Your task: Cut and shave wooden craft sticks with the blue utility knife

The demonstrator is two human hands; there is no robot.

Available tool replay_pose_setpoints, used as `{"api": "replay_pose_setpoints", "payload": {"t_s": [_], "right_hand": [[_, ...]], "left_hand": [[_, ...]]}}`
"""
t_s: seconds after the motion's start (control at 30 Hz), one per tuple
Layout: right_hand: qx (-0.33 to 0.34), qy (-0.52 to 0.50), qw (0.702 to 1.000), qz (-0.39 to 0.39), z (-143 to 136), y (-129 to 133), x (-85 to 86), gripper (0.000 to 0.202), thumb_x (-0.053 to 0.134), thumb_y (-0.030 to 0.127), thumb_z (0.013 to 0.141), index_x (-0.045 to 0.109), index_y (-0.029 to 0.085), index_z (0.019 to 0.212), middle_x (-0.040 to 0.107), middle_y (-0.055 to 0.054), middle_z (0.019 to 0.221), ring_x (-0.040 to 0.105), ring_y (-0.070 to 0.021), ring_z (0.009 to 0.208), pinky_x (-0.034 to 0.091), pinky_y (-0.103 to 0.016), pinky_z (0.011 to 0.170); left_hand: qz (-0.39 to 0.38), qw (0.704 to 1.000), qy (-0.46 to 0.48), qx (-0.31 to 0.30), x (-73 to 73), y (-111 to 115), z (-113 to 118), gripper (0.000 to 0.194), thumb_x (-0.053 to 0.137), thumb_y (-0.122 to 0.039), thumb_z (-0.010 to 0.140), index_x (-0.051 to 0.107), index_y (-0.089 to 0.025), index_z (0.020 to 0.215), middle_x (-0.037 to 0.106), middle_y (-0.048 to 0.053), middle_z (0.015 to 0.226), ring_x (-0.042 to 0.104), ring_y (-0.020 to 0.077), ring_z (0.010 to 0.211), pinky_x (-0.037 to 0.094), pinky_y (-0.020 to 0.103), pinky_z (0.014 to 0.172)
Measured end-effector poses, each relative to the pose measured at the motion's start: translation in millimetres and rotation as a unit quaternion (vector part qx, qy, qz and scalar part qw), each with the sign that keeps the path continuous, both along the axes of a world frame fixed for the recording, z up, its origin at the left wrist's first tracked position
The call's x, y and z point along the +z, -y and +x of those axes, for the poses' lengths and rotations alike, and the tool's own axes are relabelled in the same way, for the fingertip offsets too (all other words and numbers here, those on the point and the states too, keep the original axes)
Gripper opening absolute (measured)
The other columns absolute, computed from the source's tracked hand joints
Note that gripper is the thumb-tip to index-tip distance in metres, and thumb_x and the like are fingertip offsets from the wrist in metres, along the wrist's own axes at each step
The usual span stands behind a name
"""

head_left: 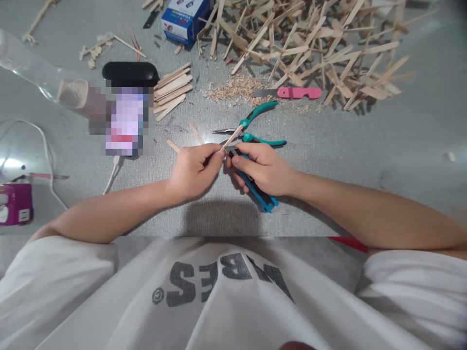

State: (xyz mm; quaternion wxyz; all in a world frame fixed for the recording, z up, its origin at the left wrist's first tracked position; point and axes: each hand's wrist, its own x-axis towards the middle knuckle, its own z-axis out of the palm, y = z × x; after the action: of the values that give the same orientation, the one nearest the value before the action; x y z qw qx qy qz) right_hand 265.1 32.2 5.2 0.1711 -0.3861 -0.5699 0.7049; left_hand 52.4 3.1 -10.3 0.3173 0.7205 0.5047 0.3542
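Between finger and thumb my left hand (pixel 199 170) pinches a thin wooden stick (pixel 233 136) that slants up to the right. My right hand (pixel 264 167) is closed around a blue and black utility knife (pixel 257 192), its metal front end close to my left fingertips. Just beyond both hands lie pliers with green handles (pixel 260 114); the stick overlaps them in view. Two loose wooden sticks (pixel 196 132) lie beyond my left hand. The exact contact between blade and stick is too small to tell.
A large heap of wooden sticks (pixel 292 39) covers the back, with shavings (pixel 237 90) and a pink folding knife (pixel 299 93) before it. Stacked sticks (pixel 173 87), a blurred phone (pixel 126 119), a black case (pixel 130 74), a clear bottle (pixel 47 73) and a blue box (pixel 186 19) are left.
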Motion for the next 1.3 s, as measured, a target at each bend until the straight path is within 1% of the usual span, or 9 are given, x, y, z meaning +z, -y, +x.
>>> {"api": "replay_pose_setpoints", "payload": {"t_s": [0.27, 0.47, 0.63, 0.73, 0.9, 1.03, 1.13, 1.2, 1.3], "right_hand": [[0.049, -0.040, 0.998, -0.005, 6, -12, -2.7, 0.011, 0.050, 0.026, 0.113, 0.057, 0.022, 0.105, 0.058, 0.008, 0.055, 0.054, -0.0130, 0.041, 0.047, -0.022, 0.044], [0.072, -0.056, 0.996, -0.017, 7, -17, -2.1, 0.009, 0.052, 0.024, 0.111, 0.058, 0.021, 0.105, 0.059, 0.006, 0.055, 0.054, -0.0122, 0.040, 0.047, -0.021, 0.043], [0.043, -0.053, 0.998, -0.007, 6, -12, -3.5, 0.011, 0.052, 0.026, 0.111, 0.059, 0.021, 0.104, 0.059, 0.006, 0.055, 0.055, -0.0133, 0.039, 0.048, -0.022, 0.042], [0.032, -0.049, 0.998, -0.007, 4, -9, -3.2, 0.013, 0.051, 0.025, 0.113, 0.058, 0.021, 0.103, 0.059, 0.007, 0.053, 0.057, -0.0131, 0.039, 0.048, -0.022, 0.043], [-0.009, -0.038, 0.997, -0.072, -2, 1, 1.0, 0.015, 0.045, 0.020, 0.113, 0.056, 0.021, 0.102, 0.062, 0.006, 0.055, 0.060, -0.0129, 0.040, 0.049, -0.020, 0.043], [-0.043, -0.025, 0.993, -0.112, -8, 13, 5.4, 0.014, 0.045, 0.022, 0.115, 0.053, 0.022, 0.104, 0.064, 0.006, 0.057, 0.063, -0.0142, 0.042, 0.048, -0.020, 0.041], [-0.060, -0.021, 0.993, -0.094, -9, 20, 6.1, 0.014, 0.046, 0.023, 0.115, 0.052, 0.023, 0.103, 0.063, 0.007, 0.058, 0.061, -0.0132, 0.043, 0.047, -0.020, 0.041], [-0.068, -0.019, 0.995, -0.065, -8, 22, 4.9, 0.014, 0.047, 0.023, 0.115, 0.051, 0.024, 0.101, 0.060, 0.008, 0.057, 0.059, -0.0123, 0.043, 0.047, -0.021, 0.043], [-0.066, -0.011, 0.997, -0.024, -5, 23, 2.5, 0.016, 0.048, 0.025, 0.115, 0.052, 0.025, 0.100, 0.058, 0.008, 0.057, 0.057, -0.0125, 0.045, 0.047, -0.024, 0.047]], "left_hand": [[-0.012, 1.000, -0.007, 0.006, -0.5, -1, -2, 0.037, 0.053, -0.030, 0.109, 0.079, -0.017, 0.087, 0.075, 0.003, 0.072, 0.064, 0.0132, 0.065, 0.045, 0.028, 0.067], [-0.025, 1.000, -0.014, 0.010, 1.1, -1, -1, 0.037, 0.053, -0.031, 0.109, 0.080, -0.017, 0.088, 0.077, 0.004, 0.074, 0.064, 0.0140, 0.065, 0.046, 0.029, 0.068], [-0.051, 0.999, 0.011, 0.009, 1.1, -3, -1, 0.038, 0.053, -0.032, 0.108, 0.079, -0.018, 0.085, 0.076, 0.003, 0.074, 0.065, 0.0141, 0.067, 0.047, 0.029, 0.070], [-0.047, 0.999, -0.001, 0.019, 1.1, -2, 0, 0.036, 0.055, -0.031, 0.108, 0.079, -0.018, 0.085, 0.074, 0.002, 0.071, 0.062, 0.0136, 0.064, 0.045, 0.029, 0.067], [-0.054, 0.998, 0.000, 0.028, 1.3, 1, 1, 0.035, 0.055, -0.031, 0.107, 0.077, -0.018, 0.084, 0.070, 0.000, 0.065, 0.058, 0.0120, 0.059, 0.042, 0.028, 0.062], [-0.070, 0.997, 0.016, 0.034, 3.3, 5, 3, 0.033, 0.055, -0.033, 0.107, 0.076, -0.018, 0.086, 0.075, 0.001, 0.070, 0.064, 0.0132, 0.062, 0.046, 0.028, 0.063], [-0.062, 0.998, 0.012, 0.022, 5.4, 9, 3, 0.030, 0.053, -0.031, 0.108, 0.076, -0.018, 0.093, 0.081, 0.003, 0.078, 0.069, 0.0142, 0.067, 0.050, 0.028, 0.066], [-0.069, 0.998, 0.002, 0.016, 6.7, 12, 3, 0.027, 0.054, -0.030, 0.108, 0.075, -0.018, 0.098, 0.079, 0.002, 0.075, 0.069, 0.0140, 0.065, 0.050, 0.028, 0.065], [-0.108, 0.994, 0.015, 0.012, 7.6, 15, 4, 0.021, 0.055, -0.030, 0.109, 0.070, -0.020, 0.099, 0.076, -0.001, 0.070, 0.068, 0.0132, 0.061, 0.049, 0.027, 0.062]]}}
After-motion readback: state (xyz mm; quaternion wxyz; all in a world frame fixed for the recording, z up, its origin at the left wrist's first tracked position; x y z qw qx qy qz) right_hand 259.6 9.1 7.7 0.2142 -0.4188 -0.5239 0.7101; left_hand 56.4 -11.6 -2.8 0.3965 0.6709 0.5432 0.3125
